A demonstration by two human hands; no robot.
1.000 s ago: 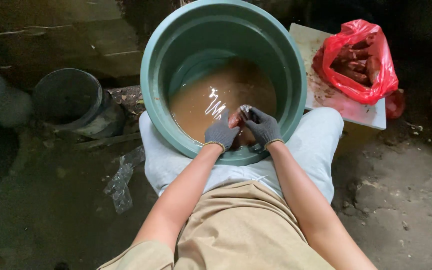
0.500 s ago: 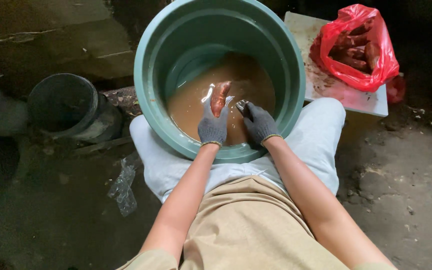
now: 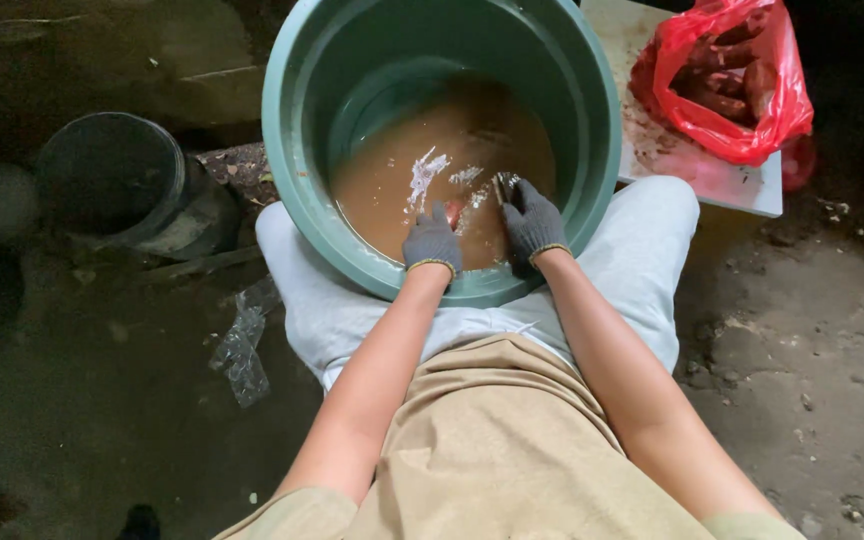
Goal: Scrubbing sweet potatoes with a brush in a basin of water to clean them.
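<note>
I'm mid-wash: my gloved left hand (image 3: 433, 243) closes its grip on a reddish root (image 3: 455, 212) in the green tub's (image 3: 297, 150) muddy water; right hand (image 3: 533, 222), grip unclear, rubs alongside. Next, careful scrubbing.

Green tub (image 3: 292, 130) — smooth matt plastic, holding opaque brown water (image 3: 402, 185). Gloves on left hand (image 3: 433, 243) and right hand (image 3: 532, 222) — grey knit cloth, wet. Red bag (image 3: 762, 130), upper right — thin glossy plastic. Floor (image 3: 802, 380) — rough, gritty.
</note>
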